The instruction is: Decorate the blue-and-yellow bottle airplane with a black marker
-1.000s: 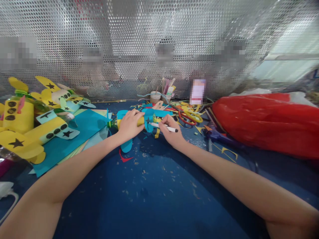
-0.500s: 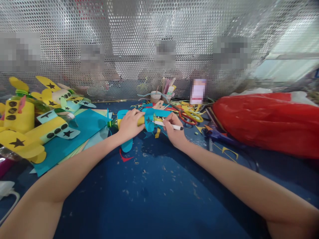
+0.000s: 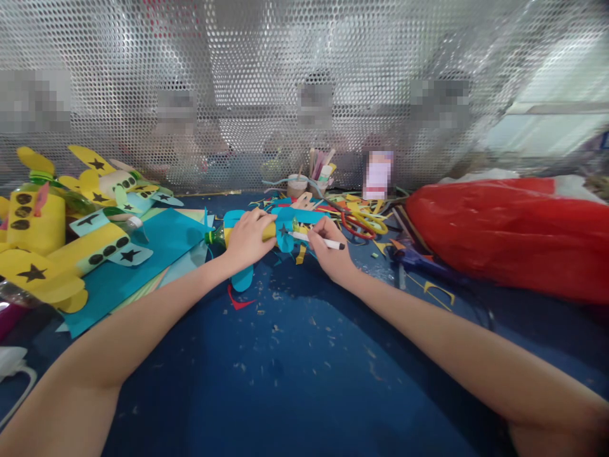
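A toy plane (image 3: 269, 231) made from a green-capped bottle, wrapped in yellow and blue paper, lies on its side on the blue table. My left hand (image 3: 251, 236) is wrapped over its middle and holds it steady. In my right hand (image 3: 330, 244) is a white marker (image 3: 325, 241) with a dark end, pinched between thumb and fingers. Its tip meets the blue paper wing beside a dark star (image 3: 283, 230). My left hand hides part of the yellow body.
Finished-looking yellow paper planes (image 3: 90, 251) and blue paper sheets (image 3: 143, 247) lie at left. Scissors (image 3: 359, 223), paper scraps and cups of sticks (image 3: 320, 184) stand behind my hands. A red plastic bag (image 3: 495, 235) fills the right. A perforated silver sheet (image 3: 266, 82) closes the back.
My right hand and the marker have shifted slightly to the left, toward the star. My left hand and the toy plane stay where they were.
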Action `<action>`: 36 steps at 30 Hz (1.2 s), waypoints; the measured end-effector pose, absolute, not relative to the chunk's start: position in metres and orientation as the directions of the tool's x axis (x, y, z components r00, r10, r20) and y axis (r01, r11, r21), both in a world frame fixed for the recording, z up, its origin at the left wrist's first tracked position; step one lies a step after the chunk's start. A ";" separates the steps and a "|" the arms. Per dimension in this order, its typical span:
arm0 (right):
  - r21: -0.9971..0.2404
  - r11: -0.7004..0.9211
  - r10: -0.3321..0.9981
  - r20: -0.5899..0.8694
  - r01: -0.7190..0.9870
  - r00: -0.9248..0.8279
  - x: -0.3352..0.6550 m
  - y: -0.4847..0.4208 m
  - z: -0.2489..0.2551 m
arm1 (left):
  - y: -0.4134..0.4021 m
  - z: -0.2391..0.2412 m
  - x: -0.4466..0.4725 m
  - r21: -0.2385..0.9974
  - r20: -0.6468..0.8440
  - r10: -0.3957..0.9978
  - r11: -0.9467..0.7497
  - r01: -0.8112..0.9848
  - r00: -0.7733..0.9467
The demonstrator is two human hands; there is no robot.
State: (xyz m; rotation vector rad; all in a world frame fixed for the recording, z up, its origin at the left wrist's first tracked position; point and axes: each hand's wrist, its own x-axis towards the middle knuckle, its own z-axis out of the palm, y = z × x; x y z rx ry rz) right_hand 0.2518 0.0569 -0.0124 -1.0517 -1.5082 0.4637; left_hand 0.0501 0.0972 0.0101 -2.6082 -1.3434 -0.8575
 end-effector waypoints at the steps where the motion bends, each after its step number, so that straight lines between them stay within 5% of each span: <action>1: -0.783 0.516 0.814 0.575 0.348 0.085 0.252 0.057 -0.013 | 0.097 0.010 0.050 0.173 0.518 0.723 -0.612 0.772 0.457; 36: -0.776 0.526 0.804 0.587 0.349 0.094 0.252 0.058 -0.014 | 0.098 0.009 0.050 0.164 0.528 0.716 -0.614 0.772 0.457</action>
